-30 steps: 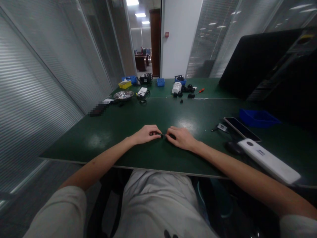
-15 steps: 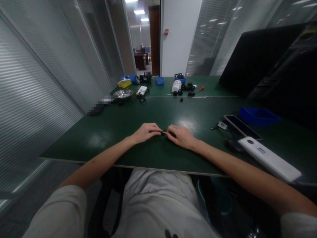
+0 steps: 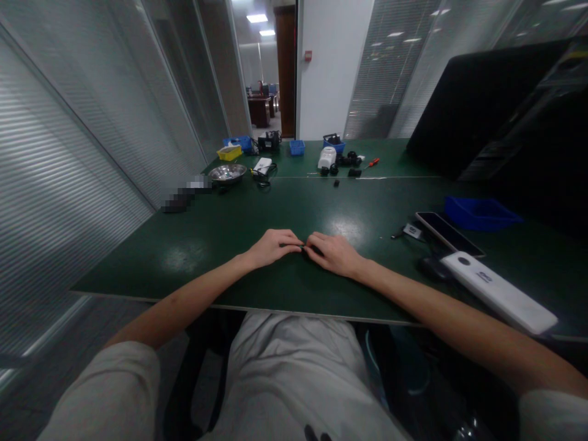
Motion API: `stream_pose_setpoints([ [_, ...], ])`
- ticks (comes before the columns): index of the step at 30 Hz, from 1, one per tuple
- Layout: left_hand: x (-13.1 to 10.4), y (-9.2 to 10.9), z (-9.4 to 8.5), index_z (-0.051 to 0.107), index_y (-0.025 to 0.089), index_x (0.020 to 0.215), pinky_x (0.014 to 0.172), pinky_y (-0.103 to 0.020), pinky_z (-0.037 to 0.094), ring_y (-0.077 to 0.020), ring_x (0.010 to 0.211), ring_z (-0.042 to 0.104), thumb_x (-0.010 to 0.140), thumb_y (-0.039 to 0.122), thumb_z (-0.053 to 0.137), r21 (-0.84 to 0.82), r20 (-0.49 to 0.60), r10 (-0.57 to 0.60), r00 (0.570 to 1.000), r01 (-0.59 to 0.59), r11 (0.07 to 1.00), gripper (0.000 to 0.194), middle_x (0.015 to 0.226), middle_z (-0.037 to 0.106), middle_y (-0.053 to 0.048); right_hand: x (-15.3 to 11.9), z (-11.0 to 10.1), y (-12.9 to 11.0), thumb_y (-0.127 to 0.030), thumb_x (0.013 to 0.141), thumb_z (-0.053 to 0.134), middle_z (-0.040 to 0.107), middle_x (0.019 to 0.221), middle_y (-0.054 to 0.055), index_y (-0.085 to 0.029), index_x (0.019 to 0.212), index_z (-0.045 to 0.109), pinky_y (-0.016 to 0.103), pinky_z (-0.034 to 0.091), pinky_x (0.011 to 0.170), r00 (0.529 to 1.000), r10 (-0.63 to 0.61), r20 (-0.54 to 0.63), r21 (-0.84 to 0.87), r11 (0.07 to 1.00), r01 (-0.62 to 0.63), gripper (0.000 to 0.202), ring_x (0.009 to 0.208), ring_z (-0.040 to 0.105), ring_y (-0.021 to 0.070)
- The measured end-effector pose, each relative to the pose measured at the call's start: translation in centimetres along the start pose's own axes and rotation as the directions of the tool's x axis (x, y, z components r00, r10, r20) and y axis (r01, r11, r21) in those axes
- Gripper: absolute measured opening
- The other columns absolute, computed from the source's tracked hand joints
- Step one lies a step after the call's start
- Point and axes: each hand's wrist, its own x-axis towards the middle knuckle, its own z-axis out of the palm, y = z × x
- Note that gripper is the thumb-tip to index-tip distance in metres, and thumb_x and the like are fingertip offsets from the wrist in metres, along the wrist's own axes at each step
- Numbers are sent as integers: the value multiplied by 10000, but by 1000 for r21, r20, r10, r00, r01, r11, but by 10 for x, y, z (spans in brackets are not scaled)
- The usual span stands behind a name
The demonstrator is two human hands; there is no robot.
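Note:
Both hands meet fingertip to fingertip just above the green table (image 3: 257,214), in front of my body. My left hand (image 3: 273,248) pinches a small black piece (image 3: 302,247) between thumb and fingers. From the other side my right hand (image 3: 335,253) pinches at the same piece, its fingers curled and its wrist near the tabletop. The fingertips cover nearly all of the piece, so its kind cannot be told.
To the right lie a long white device (image 3: 500,291), a phone (image 3: 448,233), a cable with a white tag (image 3: 412,231) and a blue tray (image 3: 482,213). Farther back are a metal bowl (image 3: 228,173), a yellow tray (image 3: 229,152), a white device (image 3: 327,158) and a red-handled screwdriver (image 3: 373,163).
The fingertips have drawn closer together, the left hand moving slightly right. Less of the small piece shows between them; its light, shiny part is now mostly covered.

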Motion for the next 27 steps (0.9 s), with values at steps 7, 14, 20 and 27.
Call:
stream_pose_setpoints([
  [7, 1, -2, -8, 814, 194, 1097, 885, -312, 518, -207, 947, 700, 963, 341, 691, -44, 14, -61, 998, 61, 997, 234, 1045, 749, -91, 1, -2, -1, -387, 1070, 425, 659, 977, 57, -204, 1053, 610, 288, 283, 627, 1000, -1, 21, -15, 1000, 2, 261, 733, 572, 152],
  [14, 1, -22, -13, 807, 217, 1103, 847, -323, 502, -202, 935, 654, 973, 378, 672, 82, -56, -144, 988, 148, 985, 247, 1056, 712, -82, 2, -1, 0, -399, 1068, 429, 658, 978, 50, -206, 1045, 607, 295, 262, 615, 1000, 2, 23, -31, 1000, -1, 264, 704, 553, 142],
  [20, 3, -34, -14, 794, 252, 1140, 969, -386, 477, -239, 1067, 609, 957, 386, 685, 208, 5, -151, 988, 147, 967, 251, 1118, 671, -80, 3, -1, 0, -402, 1063, 433, 659, 972, 47, -210, 1031, 609, 294, 254, 609, 1000, 10, 18, -14, 1000, -9, 263, 700, 547, 141],
  [27, 0, -6, -18, 721, 236, 1265, 1048, -409, 450, -255, 1178, 576, 970, 259, 617, 131, 65, -62, 996, 53, 990, 314, 1236, 659, -94, 1, -3, 6, -399, 1048, 461, 663, 969, 40, -220, 1037, 616, 284, 301, 634, 999, 33, -16, 69, 997, -31, 238, 717, 560, 147],
])
